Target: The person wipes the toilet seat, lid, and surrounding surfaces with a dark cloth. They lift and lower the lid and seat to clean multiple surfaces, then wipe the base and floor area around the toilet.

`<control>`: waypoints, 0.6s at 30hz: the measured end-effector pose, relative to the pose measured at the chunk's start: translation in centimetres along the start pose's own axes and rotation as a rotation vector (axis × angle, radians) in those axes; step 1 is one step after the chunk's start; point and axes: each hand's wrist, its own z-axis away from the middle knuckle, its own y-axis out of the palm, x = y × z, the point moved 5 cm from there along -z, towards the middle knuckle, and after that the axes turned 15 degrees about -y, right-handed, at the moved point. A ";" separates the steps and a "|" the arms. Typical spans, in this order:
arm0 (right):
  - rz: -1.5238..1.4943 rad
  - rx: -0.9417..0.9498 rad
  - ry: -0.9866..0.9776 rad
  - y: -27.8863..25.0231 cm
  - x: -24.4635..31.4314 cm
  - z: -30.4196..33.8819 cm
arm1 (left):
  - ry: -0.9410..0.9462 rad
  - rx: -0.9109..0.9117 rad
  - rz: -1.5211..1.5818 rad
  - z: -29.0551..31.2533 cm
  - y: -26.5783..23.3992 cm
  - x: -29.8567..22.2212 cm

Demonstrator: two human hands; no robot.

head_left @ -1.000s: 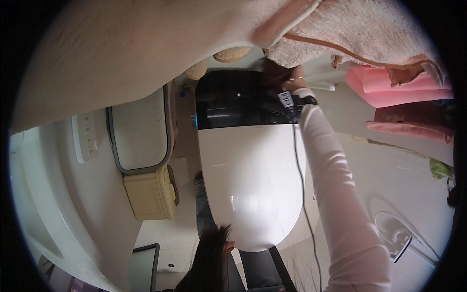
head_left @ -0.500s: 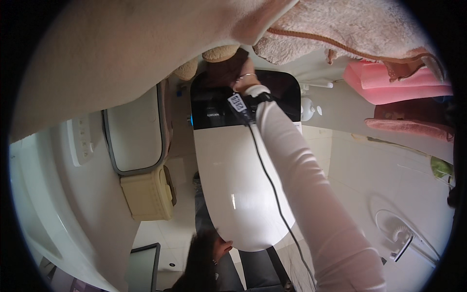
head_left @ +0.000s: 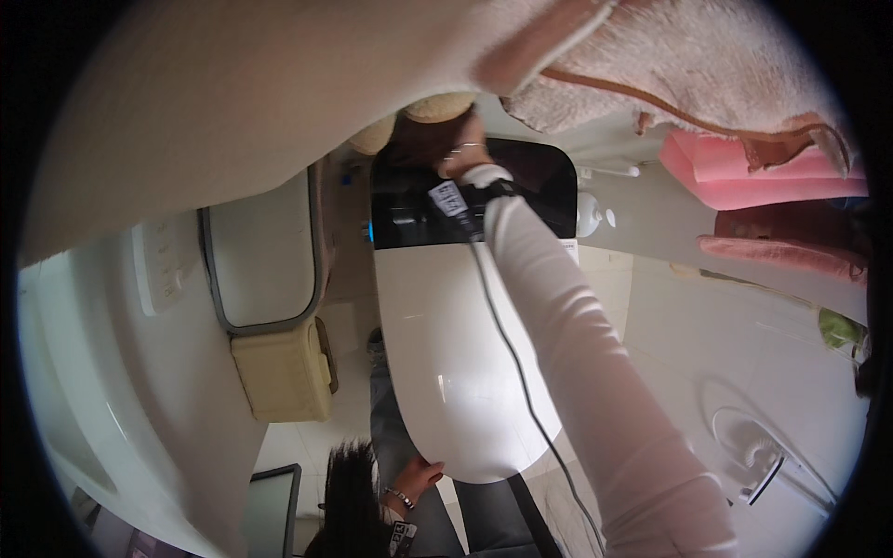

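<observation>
Below me is a smart toilet with a white lid point(head_left: 446, 344) and a glossy black rear panel point(head_left: 539, 181). My left hand point(head_left: 420, 479) touches the lid's front edge, fingers bent against it; a bracelet is on its wrist. My right hand point(head_left: 465, 153) reaches over the black panel to its far edge, beside a dark brown patch point(head_left: 419, 139) that may be a cloth or a reflection. Its fingertips are hidden, so what it holds is unclear. A patterned tag point(head_left: 448, 198) and a black cable point(head_left: 512, 353) run from my right wrist along the sleeve.
At left stand a grey-rimmed bin point(head_left: 260, 251), a beige box point(head_left: 284, 377) and a white basin point(head_left: 84, 391). Pink towels point(head_left: 753, 172) hang at right, with a hand shower point(head_left: 767, 479) below. A pale fluffy cloth point(head_left: 670, 74) and tan rounded things point(head_left: 439, 107) are at the far side.
The view has shifted slightly, with the toilet a little to the right. Dark hair has swung left, showing more of my left hand and bracelet. My right hand stays at the black panel.
</observation>
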 end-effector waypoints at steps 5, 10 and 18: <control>0.055 -0.047 -0.029 2.6 -5.6 -0.8 | -0.003 -0.070 0.009 0.4 0.2 -0.4; 0.289 -0.078 -0.223 -2.5 2.0 -1.4 | 0.082 -0.103 0.003 -0.1 0.3 -1.1; 0.532 -0.451 -0.564 -6.6 21.0 4.7 | 0.061 -0.100 -0.015 -0.1 -0.3 0.0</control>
